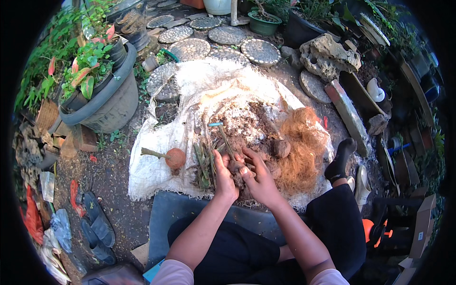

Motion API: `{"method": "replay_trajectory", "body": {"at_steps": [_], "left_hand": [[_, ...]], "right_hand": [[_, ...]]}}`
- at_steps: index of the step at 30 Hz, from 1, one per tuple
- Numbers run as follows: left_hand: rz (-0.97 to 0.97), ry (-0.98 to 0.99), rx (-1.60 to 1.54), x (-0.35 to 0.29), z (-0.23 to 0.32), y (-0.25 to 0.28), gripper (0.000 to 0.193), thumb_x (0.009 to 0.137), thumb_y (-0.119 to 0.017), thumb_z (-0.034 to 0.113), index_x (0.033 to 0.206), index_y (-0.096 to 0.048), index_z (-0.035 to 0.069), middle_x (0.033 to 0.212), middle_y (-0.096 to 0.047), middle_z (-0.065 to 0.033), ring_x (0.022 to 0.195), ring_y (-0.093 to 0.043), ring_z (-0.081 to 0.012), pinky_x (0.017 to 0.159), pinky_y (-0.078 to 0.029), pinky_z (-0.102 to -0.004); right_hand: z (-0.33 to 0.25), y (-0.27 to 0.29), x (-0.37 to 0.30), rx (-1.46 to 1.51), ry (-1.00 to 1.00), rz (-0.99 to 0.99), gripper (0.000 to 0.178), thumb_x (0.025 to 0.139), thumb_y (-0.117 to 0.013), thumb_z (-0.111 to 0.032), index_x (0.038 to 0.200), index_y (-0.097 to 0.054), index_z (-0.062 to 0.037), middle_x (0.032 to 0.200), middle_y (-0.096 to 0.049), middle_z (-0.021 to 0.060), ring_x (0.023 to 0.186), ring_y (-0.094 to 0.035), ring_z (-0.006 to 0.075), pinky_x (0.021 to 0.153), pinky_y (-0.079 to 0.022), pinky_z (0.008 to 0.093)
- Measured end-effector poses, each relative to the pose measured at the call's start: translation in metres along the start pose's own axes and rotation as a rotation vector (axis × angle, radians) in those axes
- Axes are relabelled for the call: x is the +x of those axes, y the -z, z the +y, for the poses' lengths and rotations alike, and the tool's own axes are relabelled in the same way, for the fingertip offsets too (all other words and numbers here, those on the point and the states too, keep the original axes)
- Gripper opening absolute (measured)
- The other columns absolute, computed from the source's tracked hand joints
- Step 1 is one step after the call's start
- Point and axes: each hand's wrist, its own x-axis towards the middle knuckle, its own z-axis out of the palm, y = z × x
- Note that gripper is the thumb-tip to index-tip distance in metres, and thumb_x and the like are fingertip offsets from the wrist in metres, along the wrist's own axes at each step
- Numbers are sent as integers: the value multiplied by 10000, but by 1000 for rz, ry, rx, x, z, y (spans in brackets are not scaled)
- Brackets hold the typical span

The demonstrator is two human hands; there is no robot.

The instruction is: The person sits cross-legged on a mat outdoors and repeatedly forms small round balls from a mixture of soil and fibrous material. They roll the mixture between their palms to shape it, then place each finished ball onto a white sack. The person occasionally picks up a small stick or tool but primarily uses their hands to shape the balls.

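A lump of dark moist soil (234, 166) sits between my two hands, pressed around the lower end of a plant cutting (225, 141) with a blue-green tip. My left hand (224, 176) cups it from the left; my right hand (259, 177) closes over its right side, thumb on the soil. Left of them, a brown fibre-covered ball (175, 158) lies with a stem sticking out leftward. Several green cuttings (203, 164) lie beside my left hand. Beyond is loose soil (251, 115). A soil ball (281, 148) rests against orange-brown coconut fibre (300, 154).
Everything lies on a white woven sack (154, 167) before my crossed legs. A large grey planter (111, 97) stands at left, slippers (99, 225) below it. Round pebbled stepping stones (227, 35), a rough rock (330, 56) and a concrete bar (349, 116) border the far and right sides.
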Motion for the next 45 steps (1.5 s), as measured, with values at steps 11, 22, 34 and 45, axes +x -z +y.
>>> {"method": "replay_trajectory", "body": {"at_steps": [11,22,34,45], "left_hand": [[73,-370,363,16,-14,7,734,1026,-218,691,1291,-514,74,1217,-540,-61,1076,-533,-174,986,-421,-346],[-194,-110,281,-6,-15,-11,740,1026,-206,686,1294,-527,75,1307,-572,-97,1256,-520,-216,1082,-387,-392],[-472,-208,409,-10,-27,-6,935,946,-164,778,1554,-267,76,1560,-360,-180,1432,-374,-280,1188,-289,-428],[-207,235,-241,-17,-10,-10,1052,811,-276,929,1346,-549,66,1314,-604,-160,1237,-566,-336,1076,-447,-505]], "right_hand": [[-5,-11,-15,26,-73,-75,627,1035,-492,-458,1485,-367,-40,1373,-536,211,1284,-520,327,1091,-381,409],[-8,18,-6,-143,143,118,508,974,-626,-343,1336,-489,-15,1224,-632,255,1140,-632,407,964,-483,449],[-7,18,-7,-47,30,124,416,1019,-537,-342,1256,-524,-2,1177,-595,179,1096,-579,287,963,-446,411],[-7,-13,-28,-745,214,250,661,997,-354,-603,1446,-484,-136,1522,-356,172,1442,-235,453,1131,-64,702]]}}
